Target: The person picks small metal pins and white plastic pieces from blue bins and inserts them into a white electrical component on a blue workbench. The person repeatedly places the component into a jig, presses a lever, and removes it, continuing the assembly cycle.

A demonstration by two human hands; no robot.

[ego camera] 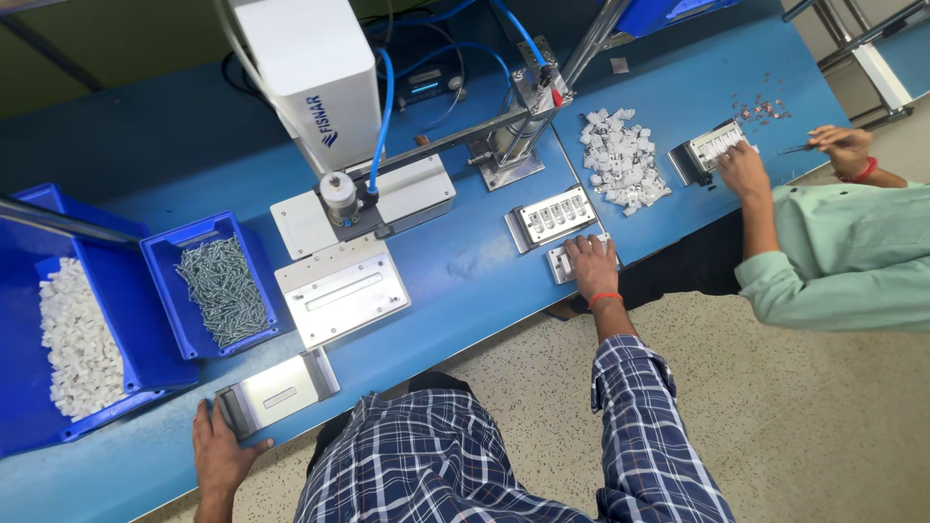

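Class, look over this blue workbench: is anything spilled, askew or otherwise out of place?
Mostly tidy. The white plastic parts lie in a loose heap on the blue table rather than in a bin, and small reddish bits are scattered near the co-worker's hand. The screws sit inside their blue tray.

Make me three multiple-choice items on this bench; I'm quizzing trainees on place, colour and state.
1. Where does the right hand rest?
A. on a small jig at the table edge
B. in the screw bin
C. on the floor

2. What colour is the screw bin?
A. red
B. blue
C. green

3. How is the left hand?
A. in a fist in the air
B. flat on the table, touching a metal plate
C. holding a screw

Answers: 1 A, its fingers lie on the jig; 2 B, its walls are blue; 3 B, its palm lies by the plate's end.
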